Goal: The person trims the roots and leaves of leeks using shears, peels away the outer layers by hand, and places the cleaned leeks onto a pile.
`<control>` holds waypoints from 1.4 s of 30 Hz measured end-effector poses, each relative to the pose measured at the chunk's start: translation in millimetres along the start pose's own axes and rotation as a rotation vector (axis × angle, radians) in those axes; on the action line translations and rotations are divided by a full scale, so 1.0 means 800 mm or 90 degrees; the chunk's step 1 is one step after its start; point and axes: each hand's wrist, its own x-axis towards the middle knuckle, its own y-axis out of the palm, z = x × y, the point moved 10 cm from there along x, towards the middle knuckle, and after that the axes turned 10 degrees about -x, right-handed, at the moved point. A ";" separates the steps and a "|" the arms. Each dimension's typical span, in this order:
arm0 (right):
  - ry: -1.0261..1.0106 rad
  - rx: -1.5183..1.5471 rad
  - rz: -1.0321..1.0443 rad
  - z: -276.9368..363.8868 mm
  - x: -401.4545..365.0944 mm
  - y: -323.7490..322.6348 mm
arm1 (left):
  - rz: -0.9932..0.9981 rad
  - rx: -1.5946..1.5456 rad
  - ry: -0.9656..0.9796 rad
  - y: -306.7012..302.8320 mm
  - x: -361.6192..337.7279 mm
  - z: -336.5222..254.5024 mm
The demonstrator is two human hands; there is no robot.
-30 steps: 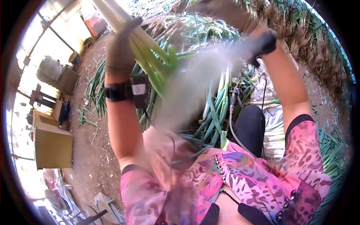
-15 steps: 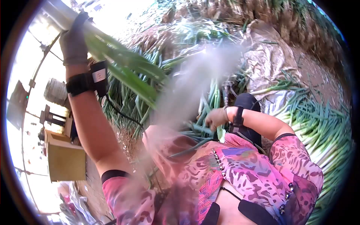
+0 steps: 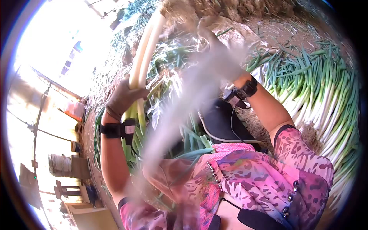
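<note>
My left hand [image 3: 124,99], in a grey-brown glove, is closed around the stalks of a few long green onions [image 3: 147,51]. They stand nearly upright, white stems upward, with roots at the top and green leaves hanging below the hand. My right hand [image 3: 219,51], also gloved, is raised near the root end, to its right. A pale blur covers part of it, and its fingers are too smeared to read. Black straps with small devices sit on both wrists.
A large pile of green onions [image 3: 322,92] lies on the right. More rooty bundles [image 3: 245,11] line the top. A pale sheet [image 3: 237,32] lies on the ground. A cardboard box [image 3: 92,218] and a stool [image 3: 67,189] stand at the lower left.
My left hand has turned the onions more upright and moved right, bringing their roots into view. My right hand has risen from near my lap toward the roots. The view has shifted.
</note>
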 end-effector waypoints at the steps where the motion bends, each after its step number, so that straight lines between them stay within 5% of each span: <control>1: -0.012 0.009 -0.041 -0.007 0.004 -0.021 | 0.026 -0.053 0.024 0.022 0.002 -0.009; 3: -0.100 -0.077 -0.273 0.047 0.005 -0.042 | 0.058 -0.099 -0.063 0.052 0.004 -0.007; 5: -0.155 -0.319 -0.193 0.042 0.012 -0.035 | 0.170 -0.124 -0.053 0.090 0.015 -0.003; 6: -0.157 -0.506 0.010 -0.023 0.024 -0.004 | 0.192 -0.118 -0.042 0.102 0.019 0.003; 10: -0.072 -0.508 0.153 -0.274 0.010 0.015 | 0.206 -0.044 -0.084 0.113 0.019 0.029; 12: -0.012 -0.657 0.384 -0.344 -0.103 -0.011 | 0.154 -0.020 -0.075 0.086 0.002 0.017; 14: 0.041 -0.765 0.755 -0.414 -0.269 -0.030 | 0.051 0.017 -0.141 0.034 -0.013 0.039; 16: 0.185 -0.653 1.088 -0.438 -0.452 -0.053 | 0.019 0.100 -0.122 -0.003 -0.013 0.064; 17: 0.363 -0.561 1.072 -0.369 -0.462 -0.077 | -0.001 0.119 -0.131 -0.006 -0.010 0.064; 18: 0.268 -0.612 0.977 -0.373 -0.474 -0.068 | 0.023 0.167 -0.121 0.001 0.000 0.074; 19: 0.441 -0.594 0.795 -0.354 -0.450 -0.084 | 0.040 0.212 -0.109 0.012 0.012 0.082; 20: 0.442 -0.516 0.596 -0.286 -0.384 -0.089 | 0.066 0.197 -0.158 0.040 0.022 0.088; 21: 0.130 -0.430 0.364 -0.226 -0.342 -0.078 | 0.067 0.316 -0.165 0.075 0.028 0.059; 23: 0.048 -0.321 0.241 -0.148 -0.283 -0.067 | 0.169 0.414 -0.143 0.153 0.044 0.058; 25: -0.111 -0.394 0.151 -0.050 -0.232 -0.069 | 0.220 0.578 -0.035 0.232 0.054 0.044; 27: -0.158 -0.472 0.248 -0.033 -0.229 -0.041 | 0.318 0.658 0.033 0.302 0.064 0.044; 29: -0.110 -0.518 0.340 -0.025 -0.235 -0.031 | 0.301 0.666 0.153 0.339 0.070 0.003; 31: 0.090 -0.339 0.283 -0.088 -0.236 -0.039 | 0.289 0.742 0.260 0.369 0.062 -0.090; 35: 0.069 -0.390 -0.017 -0.051 -0.222 -0.194 | 0.168 0.756 0.495 0.406 0.069 -0.276; 37: 0.108 -0.550 -0.124 -0.024 -0.219 -0.298 | -0.090 0.731 0.779 0.407 0.033 -0.386; 39: 0.219 -0.442 -0.188 -0.060 -0.244 -0.404 | -0.243 0.541 0.945 0.378 -0.010 -0.448; 42: 0.358 -0.467 -0.310 -0.045 -0.306 -0.579 | -0.140 0.384 0.854 0.348 -0.003 -0.438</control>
